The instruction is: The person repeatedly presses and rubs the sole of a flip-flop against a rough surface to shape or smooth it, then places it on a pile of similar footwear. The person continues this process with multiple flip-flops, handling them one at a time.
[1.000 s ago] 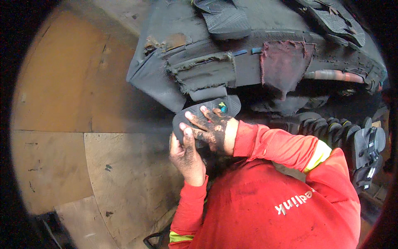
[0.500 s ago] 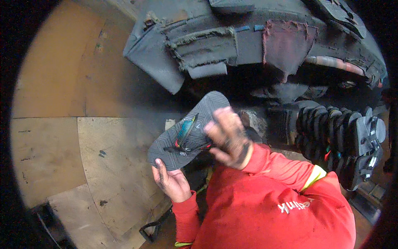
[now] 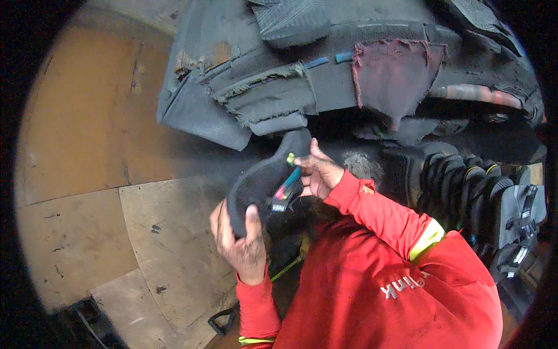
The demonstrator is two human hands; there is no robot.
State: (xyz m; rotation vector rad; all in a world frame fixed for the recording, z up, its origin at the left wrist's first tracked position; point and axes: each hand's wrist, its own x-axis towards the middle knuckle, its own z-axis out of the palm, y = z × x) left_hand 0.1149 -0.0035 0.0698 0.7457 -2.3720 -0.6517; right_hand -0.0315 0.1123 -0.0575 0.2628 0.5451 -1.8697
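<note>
A dark sandal [image 3: 256, 180] is held up in front of me, its sole tilted and curving. My left hand [image 3: 241, 247] is closed round its lower left end, the thumb on the near face and the fingers along the edge. At its right side, my right hand [image 3: 319, 174] is closed on the sandal, the thumb beside a small yellow-green piece [image 3: 291, 158] whose kind I cannot make out. Between the hands, a coloured strap [image 3: 289, 185] of teal and pink stands off the sandal, with a small dark label below it. Some of the right fingers are hidden behind the strap.
A dust-blackened bench [image 3: 337, 75] runs across the far side, hung with ragged cloth and a reddish cloth flap [image 3: 392, 78]. Several dark sandals [image 3: 476, 186] stand in a row at the right. Worn brown boards [image 3: 81, 232] cover the left.
The sandal has turned from its patterned, strapped face to a tilted, edge-on position. My right hand, blurred and spread over it before, now grips its side. My left thumb has come onto the near face.
</note>
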